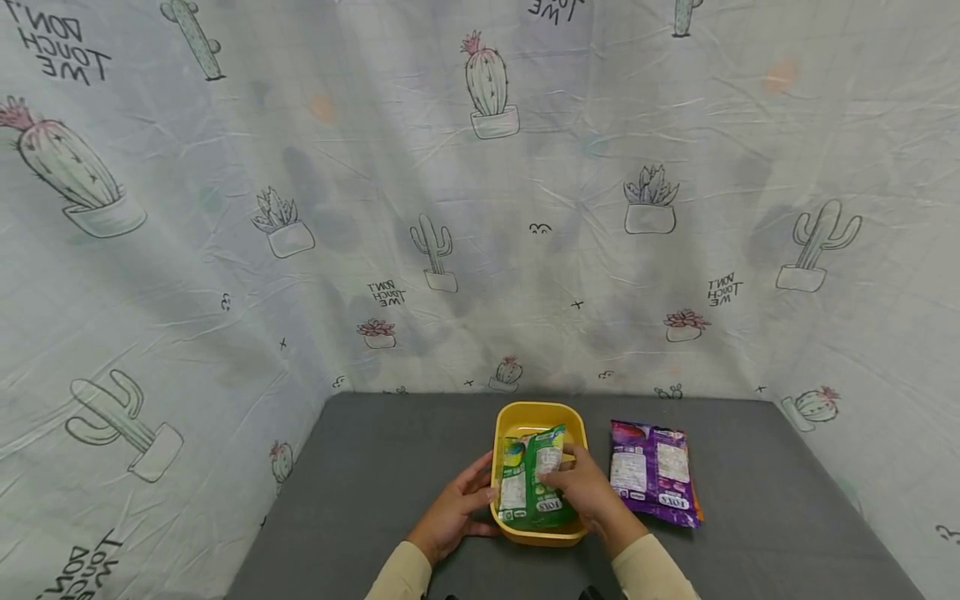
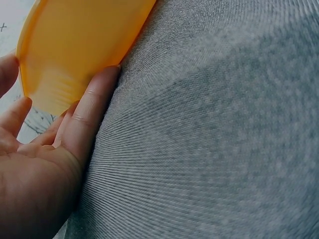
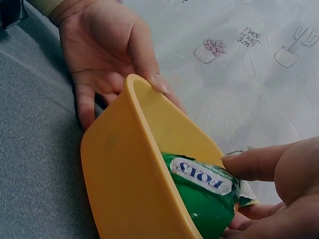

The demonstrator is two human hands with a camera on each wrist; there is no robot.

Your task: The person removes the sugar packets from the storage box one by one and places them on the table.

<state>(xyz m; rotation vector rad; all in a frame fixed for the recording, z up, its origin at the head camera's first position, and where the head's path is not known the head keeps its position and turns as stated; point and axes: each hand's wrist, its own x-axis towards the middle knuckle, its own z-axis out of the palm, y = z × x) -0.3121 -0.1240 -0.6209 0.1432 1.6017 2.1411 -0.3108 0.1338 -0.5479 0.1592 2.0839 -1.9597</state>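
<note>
A yellow plastic tub stands on the grey cloth, holding a green snack packet with white label panels. My left hand is at the tub's left side; in the right wrist view its thumb lies over the rim while the fingers rest along the outer wall. From the right, my right hand reaches over the opposite rim and pinches the green packet between thumb and fingers. The packet leans inside the tub, its upper end raised toward the back. The tub's floor is mostly hidden beneath it.
To the right of the tub lies a purple snack packet, with an orange edge showing under it. Grey cloth covers the table. A pale curtain printed with cacti hangs behind and along both sides.
</note>
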